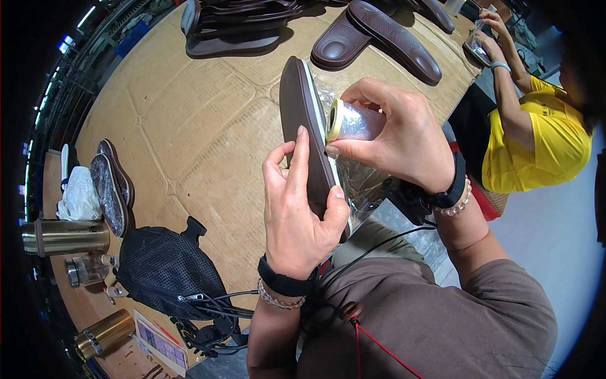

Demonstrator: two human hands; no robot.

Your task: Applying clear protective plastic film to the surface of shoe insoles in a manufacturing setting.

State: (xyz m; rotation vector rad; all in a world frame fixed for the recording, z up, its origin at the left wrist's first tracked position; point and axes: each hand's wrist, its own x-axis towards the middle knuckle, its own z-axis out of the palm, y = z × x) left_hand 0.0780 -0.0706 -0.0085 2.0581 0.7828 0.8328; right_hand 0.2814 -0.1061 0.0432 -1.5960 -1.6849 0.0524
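My left hand grips a dark brown shoe sole with a pale edge, held on edge above the cardboard-covered table. My right hand holds a roll of clear tape with a yellowish core against the sole's side. Clear plastic film hangs off the sole behind my left hand. Both wrists wear black bands and bead bracelets.
More brown soles and a stack lie at the table's far side. A wrapped pair, a black mesh bag with cables, two metal flasks, a small jar and white cloth sit left. A person in yellow works at the right.
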